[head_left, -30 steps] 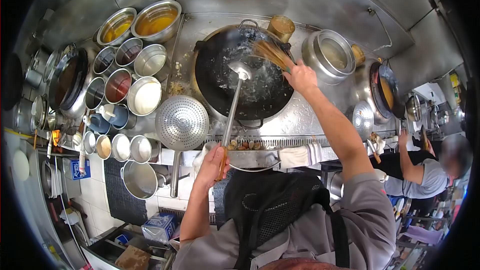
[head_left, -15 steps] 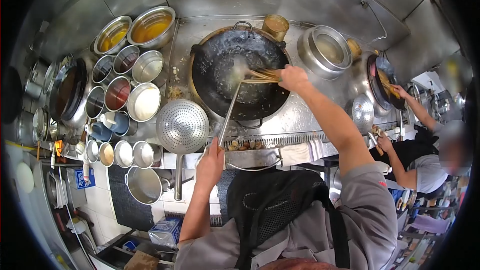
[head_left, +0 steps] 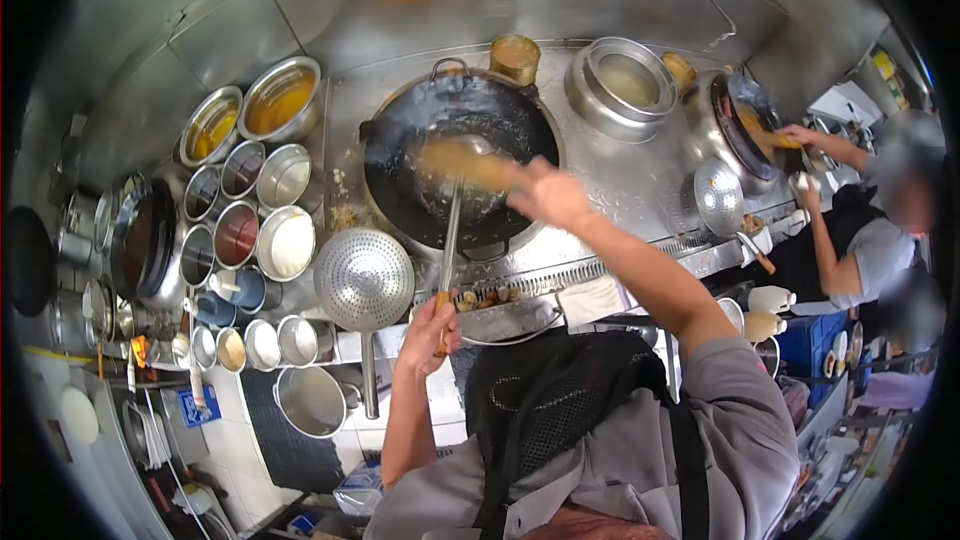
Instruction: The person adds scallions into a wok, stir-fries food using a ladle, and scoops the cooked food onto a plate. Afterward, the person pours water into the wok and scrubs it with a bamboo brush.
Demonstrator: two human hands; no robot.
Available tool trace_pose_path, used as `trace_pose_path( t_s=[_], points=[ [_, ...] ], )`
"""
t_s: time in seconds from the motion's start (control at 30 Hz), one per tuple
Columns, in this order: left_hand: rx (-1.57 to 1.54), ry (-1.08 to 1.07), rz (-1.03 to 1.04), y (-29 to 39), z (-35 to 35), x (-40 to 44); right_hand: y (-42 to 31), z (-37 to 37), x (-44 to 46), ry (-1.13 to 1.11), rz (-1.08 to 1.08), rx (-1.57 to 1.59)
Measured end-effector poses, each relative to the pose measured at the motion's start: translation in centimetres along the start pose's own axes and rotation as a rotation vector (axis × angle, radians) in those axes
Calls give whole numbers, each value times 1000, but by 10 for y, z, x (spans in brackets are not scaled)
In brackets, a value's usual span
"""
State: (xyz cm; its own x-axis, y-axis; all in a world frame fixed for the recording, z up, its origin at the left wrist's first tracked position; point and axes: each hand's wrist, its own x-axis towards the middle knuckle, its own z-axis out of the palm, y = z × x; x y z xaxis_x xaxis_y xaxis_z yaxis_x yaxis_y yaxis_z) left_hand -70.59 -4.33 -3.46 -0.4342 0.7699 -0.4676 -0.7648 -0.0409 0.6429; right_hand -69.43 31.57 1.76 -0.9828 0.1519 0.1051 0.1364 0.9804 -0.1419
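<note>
A large black wok [head_left: 400,210] with some liquid in it sits on the steel stove. My left hand [head_left: 430,337] is wrapped round the wooden end of a long metal ladle [head_left: 452,250], whose bowl lies inside the wok. Above the wok's right part, my right hand [head_left: 548,193] grips a bundled bamboo brush [head_left: 465,164]; both hand and brush are smeared by motion. The brush crosses over the ladle near its bowl.
A perforated skimmer [head_left: 364,280] rests left of the wok, beside several seasoning pots [head_left: 287,244] and two bowls of yellow liquid [head_left: 282,100]. Stacked metal pots [head_left: 622,90] stand at right. A co-worker [head_left: 850,230] works at another wok [head_left: 738,130] further right.
The view has turned, shifting the wok left in the picture. My right hand has swept the brush across the wok, while my left hand still holds the ladle. The co-worker's hands have moved.
</note>
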Motion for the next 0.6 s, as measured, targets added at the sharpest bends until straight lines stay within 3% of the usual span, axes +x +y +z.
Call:
trace_pose_path(
  t_s=[0.03, 0.1, 0.17, 0.2, 0.3, 0.4, 0.47, 0.5, 0.57, 0.6],
  points=[
    [-140, -23, -1, 1, 3, 0, -18, 2, -7, -206, -86, -97],
    [-219, -44, -17, -3, 0, -5, -12, 23, -9, -158, -59, -73],
    [-439, -141, -6, -8, -2, -11, 16, 35, 12, -62, 176, -17],
    [-419, -125, -5, -12, 0, -15, 23, 30, 24, -61, 228, -54],
    [-403, -107, 3, -19, 5, -18, 49, -14, 55, -338, 190, -223],
    [-448, -94, 20, -23, 10, -19, 50, -48, 60, -313, 267, -163],
    [-485, -117, 32, -23, 13, -11, 44, -33, 47, 165, 390, 249],
    [-517, -134, 37, -21, 16, -8, 27, -28, 33, 180, 407, 348],
    [-516, -114, 52, -17, 26, -5, 10, -23, 16, -174, 310, 88],
    [-515, -95, 66, -15, 30, -5, 7, -21, 17, -310, 371, -20]
  ],
)
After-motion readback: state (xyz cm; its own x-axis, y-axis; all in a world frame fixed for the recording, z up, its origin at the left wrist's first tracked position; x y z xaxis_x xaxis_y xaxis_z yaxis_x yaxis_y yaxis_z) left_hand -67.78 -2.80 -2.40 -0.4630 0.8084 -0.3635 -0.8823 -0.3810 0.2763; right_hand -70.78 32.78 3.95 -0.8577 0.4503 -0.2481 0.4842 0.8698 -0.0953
